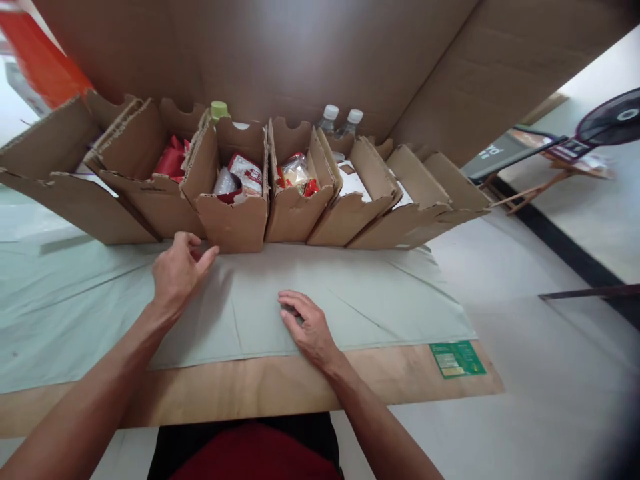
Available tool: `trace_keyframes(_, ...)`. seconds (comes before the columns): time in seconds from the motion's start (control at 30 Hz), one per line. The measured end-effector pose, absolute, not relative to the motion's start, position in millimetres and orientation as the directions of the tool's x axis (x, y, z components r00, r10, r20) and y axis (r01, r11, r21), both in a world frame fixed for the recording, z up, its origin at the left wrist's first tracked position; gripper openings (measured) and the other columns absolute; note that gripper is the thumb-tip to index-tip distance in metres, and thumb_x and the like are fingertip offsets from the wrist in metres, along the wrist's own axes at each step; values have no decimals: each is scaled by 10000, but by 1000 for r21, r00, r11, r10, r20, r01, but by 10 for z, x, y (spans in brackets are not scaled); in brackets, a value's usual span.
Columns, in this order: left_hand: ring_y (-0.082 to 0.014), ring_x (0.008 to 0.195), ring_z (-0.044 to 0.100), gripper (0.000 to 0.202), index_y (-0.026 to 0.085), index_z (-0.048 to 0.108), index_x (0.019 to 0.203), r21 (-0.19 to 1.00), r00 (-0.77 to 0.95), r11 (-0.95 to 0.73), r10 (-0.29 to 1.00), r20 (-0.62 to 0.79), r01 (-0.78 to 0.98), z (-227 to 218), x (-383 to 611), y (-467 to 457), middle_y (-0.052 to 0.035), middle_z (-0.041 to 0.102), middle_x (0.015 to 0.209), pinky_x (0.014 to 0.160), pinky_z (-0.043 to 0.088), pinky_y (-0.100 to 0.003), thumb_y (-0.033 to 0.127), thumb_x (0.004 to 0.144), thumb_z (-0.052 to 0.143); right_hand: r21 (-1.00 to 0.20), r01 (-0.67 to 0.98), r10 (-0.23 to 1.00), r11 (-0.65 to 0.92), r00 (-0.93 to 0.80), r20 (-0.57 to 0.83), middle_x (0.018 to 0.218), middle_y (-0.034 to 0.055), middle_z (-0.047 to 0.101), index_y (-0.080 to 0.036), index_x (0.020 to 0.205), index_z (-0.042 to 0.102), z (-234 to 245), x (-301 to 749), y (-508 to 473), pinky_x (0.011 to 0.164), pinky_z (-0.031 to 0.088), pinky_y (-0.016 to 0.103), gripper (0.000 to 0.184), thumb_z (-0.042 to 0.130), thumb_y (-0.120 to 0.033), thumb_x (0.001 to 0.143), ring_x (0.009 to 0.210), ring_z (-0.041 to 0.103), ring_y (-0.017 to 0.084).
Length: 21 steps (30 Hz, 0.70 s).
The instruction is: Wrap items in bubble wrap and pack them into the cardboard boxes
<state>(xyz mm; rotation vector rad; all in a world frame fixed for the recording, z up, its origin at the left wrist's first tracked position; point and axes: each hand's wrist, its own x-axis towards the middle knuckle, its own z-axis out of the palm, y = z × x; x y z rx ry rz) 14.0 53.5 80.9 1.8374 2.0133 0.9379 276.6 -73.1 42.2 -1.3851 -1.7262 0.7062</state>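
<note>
The left hand (177, 272) has its fingers loosely bent and the thumb standing apart from them, released, with nothing visible in the grasp. It is just in front of the second cardboard box (145, 203) and third cardboard box (233, 223), counted from the left; whether it touches either cannot be told. The right hand (311, 327) has half-curled fingers, the thumb parted a little below them, and also appears to grasp nothing; it is low over the pale green cloth (380, 293), contact unclear.

Both boxes belong to a row running left to right along the far part of the tabletop (280, 387). The third box stands upright, mouth up, its narrow front facing the person and the long axis of its mouth leading away toward the cardboard panel (300, 53) behind. Inside it is a red-and-white packet (246, 172); the second box holds a red package (173, 159)
</note>
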Motion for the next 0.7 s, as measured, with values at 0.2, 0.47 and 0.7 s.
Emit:
trace_keyframes(0.2, -195, 759, 657, 298, 225, 642, 983, 764, 23, -204, 970, 241, 612, 800, 407, 462, -48, 725, 902, 689, 505, -323, 452, 790, 624, -767, 562, 949, 311, -144, 279, 1255, 112, 771, -228, 1115, 752, 404, 2778, -736, 1048, 582, 447, 213, 594, -203, 975, 1165, 716, 242)
trace_keyframes(0.47, -184, 779, 683, 336, 179, 657, 1062, 803, 29, -191, 977, 212, 565, 780, 570, 962, -55, 757, 883, 762, 551, -326, 346, 775, 605, -767, 561, 950, 311, -157, 270, 1266, 99, 770, -244, 1122, 756, 411, 2777, -726, 1046, 584, 450, 228, 593, -191, 971, 1175, 712, 235)
trace_keyframes(0.7, -202, 816, 710, 382, 190, 702, 1106, 810, 159, -240, 970, 183, 535, 719, 456, 608, -64, 777, 936, 716, 558, -321, 386, 796, 600, -841, 492, 974, 226, -106, 200, 1200, 88, 786, -244, 1095, 765, 567, 2780, -710, 921, 622, 371, 218, 593, -212, 965, 1111, 737, 221)
